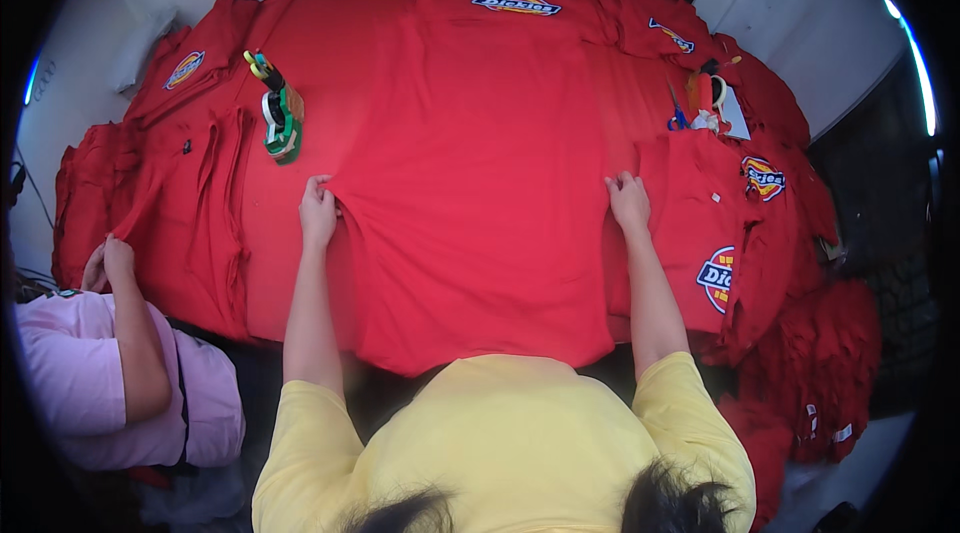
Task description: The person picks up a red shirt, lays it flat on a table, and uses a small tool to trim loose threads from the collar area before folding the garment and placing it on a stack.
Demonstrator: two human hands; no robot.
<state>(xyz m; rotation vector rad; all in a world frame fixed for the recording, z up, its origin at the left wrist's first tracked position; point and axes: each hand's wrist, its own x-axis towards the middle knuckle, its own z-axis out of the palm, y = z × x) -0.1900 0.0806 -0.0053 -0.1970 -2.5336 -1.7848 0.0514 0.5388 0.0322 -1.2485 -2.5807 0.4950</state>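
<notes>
Now 2 hands, left grip and right grip, pinch 1 red shirt.

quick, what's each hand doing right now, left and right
Left hand: closed, pinching the left edge of the spread red shirt.
Right hand: closed, pinching the same shirt's right edge.

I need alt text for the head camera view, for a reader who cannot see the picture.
Seen from above, a person in a yellow shirt pinches the two side edges of a red shirt spread flat on a table, left hand and right hand each shut on the cloth. More red garments lie around it, a tape dispenser to the left, and another person's hand touches the left pile.
</notes>
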